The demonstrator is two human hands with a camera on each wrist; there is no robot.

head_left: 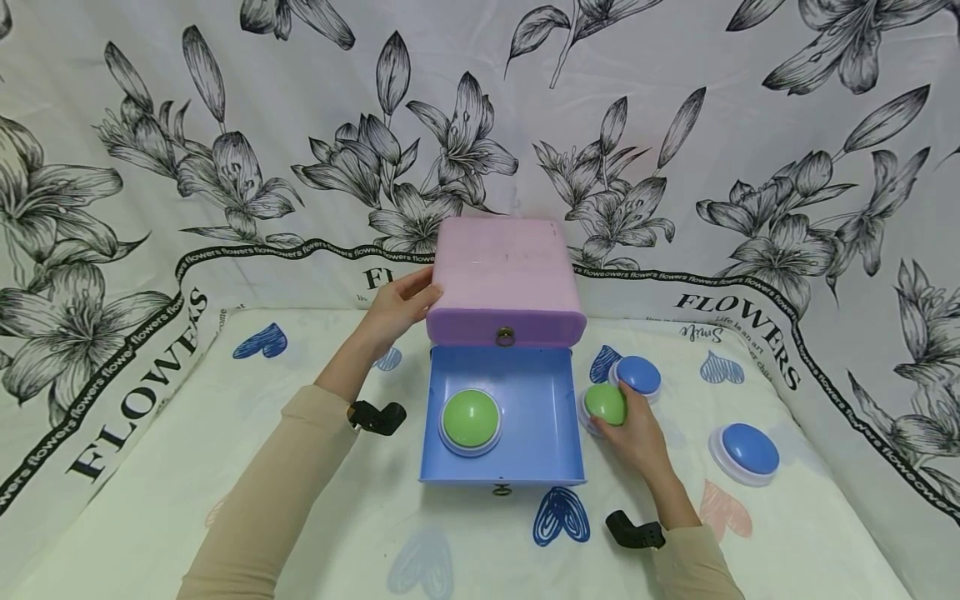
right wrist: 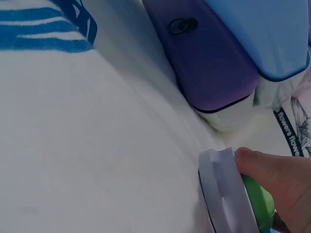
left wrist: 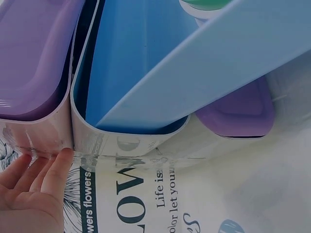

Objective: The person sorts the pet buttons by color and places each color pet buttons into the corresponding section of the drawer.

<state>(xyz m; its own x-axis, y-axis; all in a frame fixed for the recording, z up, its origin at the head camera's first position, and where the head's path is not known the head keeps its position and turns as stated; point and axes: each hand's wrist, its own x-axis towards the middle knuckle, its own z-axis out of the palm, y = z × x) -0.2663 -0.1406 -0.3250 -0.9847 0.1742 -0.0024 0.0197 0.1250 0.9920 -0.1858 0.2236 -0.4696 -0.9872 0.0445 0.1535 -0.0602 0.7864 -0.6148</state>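
Observation:
A pink drawer cabinet point(head_left: 506, 262) has purple drawer fronts point(head_left: 465, 327) and a blue drawer point(head_left: 536, 450) pulled out. Against the cabinet's left side, the fingers of my left hand point(head_left: 397, 308) lie nearly straight, touching its wall near the top; the left wrist view shows the fingertips at that edge. Inside the drawer, toward its left, sits a green push button point(head_left: 471, 418) with a white base. My right hand point(head_left: 641, 442) grips a second green button point(head_left: 602, 403) just outside the drawer's right wall. In the right wrist view this button's white base point(right wrist: 226, 194) is tilted on edge.
Behind the right hand lies a blue button point(head_left: 639, 375), close to the gripped one. Another blue button point(head_left: 744, 452) rests farther right on the white, heart-patterned cloth point(head_left: 337, 533). A flower-printed sheet point(head_left: 600, 50) rises behind the cabinet.

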